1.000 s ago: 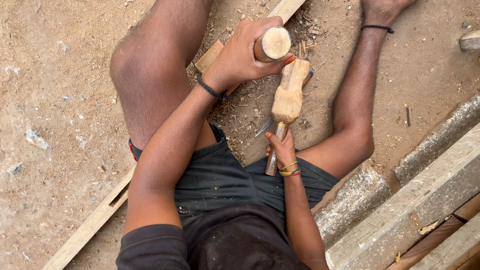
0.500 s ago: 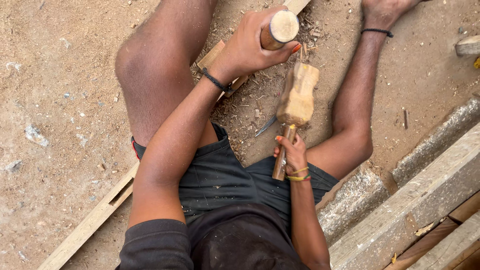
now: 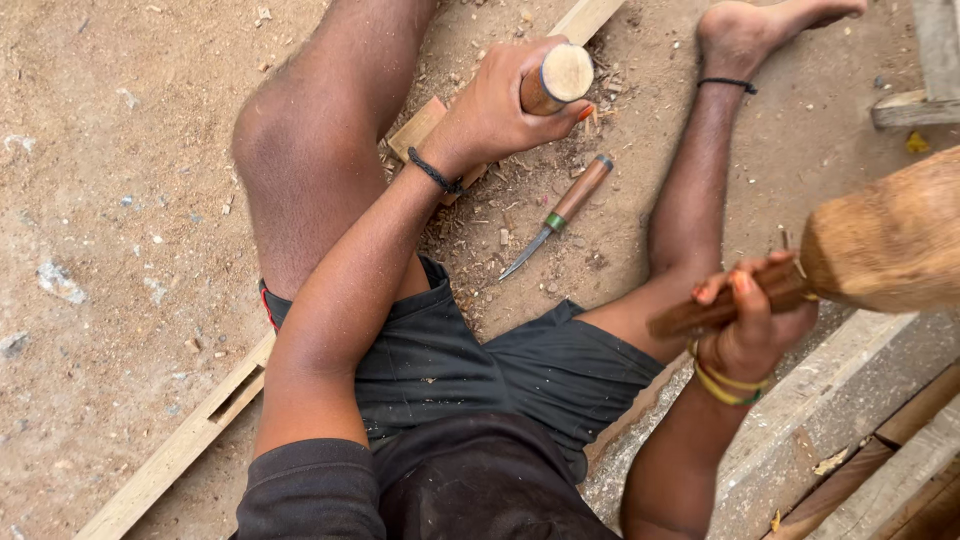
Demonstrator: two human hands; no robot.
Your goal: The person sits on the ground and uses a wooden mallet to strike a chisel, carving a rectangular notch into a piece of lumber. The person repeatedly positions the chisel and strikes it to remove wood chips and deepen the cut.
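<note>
Left hand (image 3: 495,110) grips chisel handle (image 3: 555,80); right hand (image 3: 750,325) holds raised mallet (image 3: 885,245) (fingers closed); a mis-struck blow risks knuckles.

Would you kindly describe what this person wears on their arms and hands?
Both arms are bare below short black sleeves. The left hand has a thin black cord bracelet at the wrist; the right hand has yellow and green thread bands. No gloves.

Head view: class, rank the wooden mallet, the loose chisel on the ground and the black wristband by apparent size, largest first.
1. wooden mallet, though it is raised nearer the camera, which inflates it
2. loose chisel
3. black wristband
</note>
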